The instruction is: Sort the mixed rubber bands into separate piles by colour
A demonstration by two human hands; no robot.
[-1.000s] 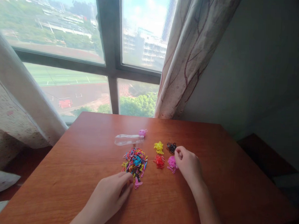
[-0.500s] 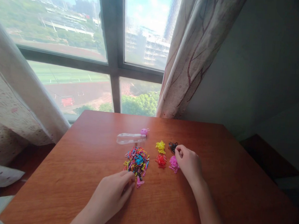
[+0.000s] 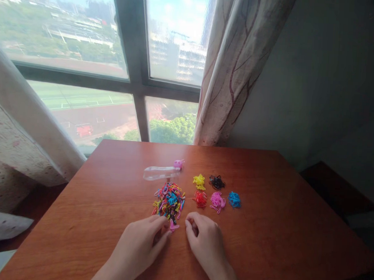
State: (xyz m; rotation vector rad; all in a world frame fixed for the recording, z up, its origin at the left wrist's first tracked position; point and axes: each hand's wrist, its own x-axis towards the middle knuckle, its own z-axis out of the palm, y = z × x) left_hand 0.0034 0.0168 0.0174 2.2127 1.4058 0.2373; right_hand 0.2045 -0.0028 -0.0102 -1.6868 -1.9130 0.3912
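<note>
A mixed pile of small coloured rubber bands [image 3: 168, 201] lies mid-table. To its right sit small sorted heaps: yellow [image 3: 199, 181], black [image 3: 216, 182], red [image 3: 200, 198], pink [image 3: 217, 201] and blue [image 3: 234, 199]. My left hand [image 3: 139, 245] rests at the pile's near edge, fingers together and flat, fingertips beside a pink band [image 3: 173, 227]. My right hand [image 3: 204, 241] is curled just right of that band, fingertips pinched near it; whether it holds anything I cannot make out.
A clear plastic bottle with a pink cap [image 3: 162, 172] lies on its side behind the pile. The wooden table [image 3: 282, 228] stands against a window with curtains [image 3: 237, 67] at both sides. A dark wall is to the right.
My right hand has drawn back from the black and pink heaps to the near edge of the mixed pile, uncovering the blue heap. The left hand has stayed put.
</note>
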